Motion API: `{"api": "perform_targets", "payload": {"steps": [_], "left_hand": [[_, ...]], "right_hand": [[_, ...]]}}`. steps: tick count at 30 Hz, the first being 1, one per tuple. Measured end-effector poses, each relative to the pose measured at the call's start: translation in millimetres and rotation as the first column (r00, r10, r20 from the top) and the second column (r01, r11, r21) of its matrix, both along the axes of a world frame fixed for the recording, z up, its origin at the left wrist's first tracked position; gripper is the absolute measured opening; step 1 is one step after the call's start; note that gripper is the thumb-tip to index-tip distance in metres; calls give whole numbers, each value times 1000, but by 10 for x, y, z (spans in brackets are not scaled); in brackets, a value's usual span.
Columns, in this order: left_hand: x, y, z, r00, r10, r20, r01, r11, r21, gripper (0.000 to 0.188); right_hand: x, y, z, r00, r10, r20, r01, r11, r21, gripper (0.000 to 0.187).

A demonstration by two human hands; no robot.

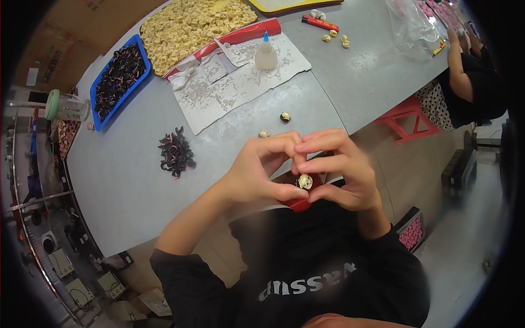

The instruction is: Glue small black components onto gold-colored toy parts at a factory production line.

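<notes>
Head view.
- Left hand (246,168): fingers curled, thumb tip and fingertips closed on the piece.
- Right hand (351,177): fingers bent and slightly spread, thumb and index tips pinching the same piece.
- Piece (305,182): one, small, cream and black; between the two hands, above a red box (299,204) at the table's near edge.
- Loose pieces: two, cream and dark (285,117) and cream (264,134); on the table (128,197), just beyond the fingers.
- Black parts (176,153): one heap, left of the left hand.
- Bottle (266,58): blue-tipped, upright on a white sheet (219,112).
</notes>
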State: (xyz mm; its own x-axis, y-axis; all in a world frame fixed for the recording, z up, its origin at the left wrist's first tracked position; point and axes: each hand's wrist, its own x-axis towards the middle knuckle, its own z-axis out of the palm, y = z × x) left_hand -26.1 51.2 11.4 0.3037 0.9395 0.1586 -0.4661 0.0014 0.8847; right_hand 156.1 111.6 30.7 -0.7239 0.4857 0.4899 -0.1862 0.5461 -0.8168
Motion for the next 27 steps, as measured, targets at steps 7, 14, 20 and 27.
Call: {"api": "perform_targets", "payload": {"steps": [7, 14, 20, 27], "left_hand": [[-7, -24, 50, 998, -59, -10, 58, 996, -73, 25], [-37, -33, 13, 989, -116, 89, 130, 977, -169, 31], [-19, -64, 35, 982, -133, 136, 161, 962, -219, 41], [-9, -61, 72, 973, -155, 173, 195, 950, -244, 44]], "right_hand": [[-88, -13, 0, 998, -32, -50, 36, 994, 100, 18], [-118, -13, 23, 995, -98, -5, 97, 971, 216, 17], [-143, -14, 42, 996, -92, 12, 85, 955, 283, 24], [-134, -11, 40, 995, -70, 71, 43, 944, 327, 16]]}}
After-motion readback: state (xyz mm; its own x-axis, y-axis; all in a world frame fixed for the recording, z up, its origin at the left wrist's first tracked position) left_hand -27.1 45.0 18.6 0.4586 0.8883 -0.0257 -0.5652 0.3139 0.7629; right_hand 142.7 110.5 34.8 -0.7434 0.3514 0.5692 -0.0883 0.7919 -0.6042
